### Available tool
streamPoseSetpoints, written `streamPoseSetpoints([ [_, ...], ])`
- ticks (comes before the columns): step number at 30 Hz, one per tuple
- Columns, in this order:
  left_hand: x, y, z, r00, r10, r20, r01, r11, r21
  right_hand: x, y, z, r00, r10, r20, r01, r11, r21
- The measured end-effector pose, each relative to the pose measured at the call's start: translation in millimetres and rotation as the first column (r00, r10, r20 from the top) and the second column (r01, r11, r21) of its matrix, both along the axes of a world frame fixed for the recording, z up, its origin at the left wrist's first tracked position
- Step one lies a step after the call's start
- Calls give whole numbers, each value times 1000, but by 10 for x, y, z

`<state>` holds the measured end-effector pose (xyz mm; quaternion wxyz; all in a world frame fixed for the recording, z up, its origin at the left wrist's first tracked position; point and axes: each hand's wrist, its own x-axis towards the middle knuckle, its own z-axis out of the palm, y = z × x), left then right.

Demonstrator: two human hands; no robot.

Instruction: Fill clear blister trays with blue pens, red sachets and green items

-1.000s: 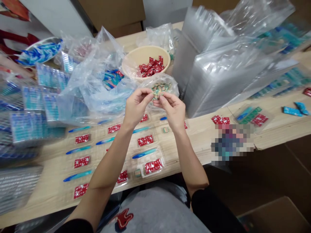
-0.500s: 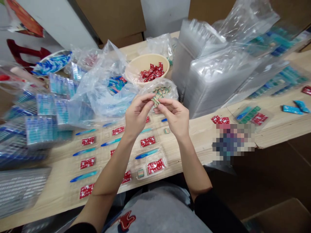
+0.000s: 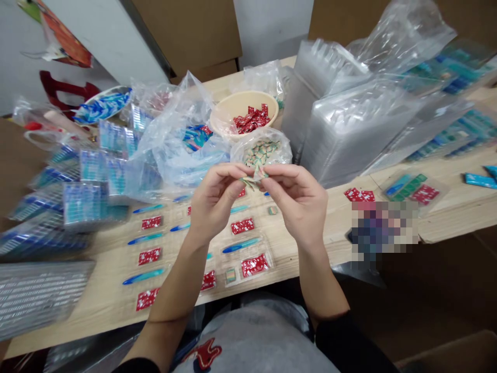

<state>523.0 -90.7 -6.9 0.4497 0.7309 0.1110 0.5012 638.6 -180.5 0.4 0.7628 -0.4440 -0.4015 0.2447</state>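
Note:
My left hand (image 3: 213, 202) and my right hand (image 3: 302, 204) meet over the table, fingertips pinched on a few small green-and-cream striped pieces (image 3: 253, 181). Just beyond them sits an open clear bag (image 3: 285, 150) holding many similar striped squares (image 3: 264, 151). Below my hands lie rows of clear plastic trays (image 3: 266, 248). In the nearest tray are a blue pen-like stick (image 3: 240, 245), a red patterned packet (image 3: 254, 264) and a striped square (image 3: 230, 275). My forearms hide parts of the other trays.
Behind stands a cream bowl (image 3: 217, 120) of red packets. Tall stacks of clear trays (image 3: 341, 134) rise to the right. Packed blue bundles (image 3: 83, 202) and a plastic bag (image 3: 155, 160) crowd the left. A filled tray (image 3: 411, 189) lies at right, near a pixelated patch.
The view has shifted, so the table sits slightly further right. My hands have come nearer to me, away from the bag, and the striped pieces between them look more spread apart.

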Motion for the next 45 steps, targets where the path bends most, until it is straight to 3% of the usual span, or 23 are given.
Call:
streamPoseSetpoints([
  [7, -99, -59, 60, 997, 72, -17, -69, 988, 140, -28, -82, 41, 994, 37, 104, -32, 998, -54],
  [13, -179, -83, 62, 996, 70, -62, -60, 987, 150, 25, -163, 74, 951, 148, 270, -131, 988, -81],
  [18, -216, -124, 53, 991, 62, -115, -48, 991, 126, 28, -166, 74, 953, 162, 257, -144, 986, -87],
  [23, -187, -161, 46, 999, 42, -20, -42, 999, 17, -4, -124, 45, 964, 150, 220, -136, 988, -78],
  [27, -165, -160, 16, 1000, -3, -4, 3, 998, -64, -25, -98, 23, 947, 47, 319, -53, 999, 8],
  [32, -176, -152, -76, 998, -29, 54, 43, 962, -268, -79, -64, 12, 883, -33, 467, -1, 997, 74],
  [35, -174, -185, -112, 996, 40, 80, -16, 963, -271, -156, -42, -10, 860, -100, 501, 54, 993, 105],
  [38, -159, -222, -171, 980, 176, 90, -151, 962, -228, -246, -2, -94, 880, -125, 458, 85, 991, 107],
  [42, -178, -139, -354, 944, 316, 97, -268, 904, -333, -160, 229, -319, 901, -9, 434, 17, 1000, -14],
  [44, -227, -38, -446, 934, 339, 115, -248, 844, -475, 43, 475, -436, 857, 57, 513, 16, 991, -136],
  [45, -262, 13, -475, 932, 337, 135, -211, 805, -554, 171, 625, -483, 811, 62, 582, 73, 976, -205],
])
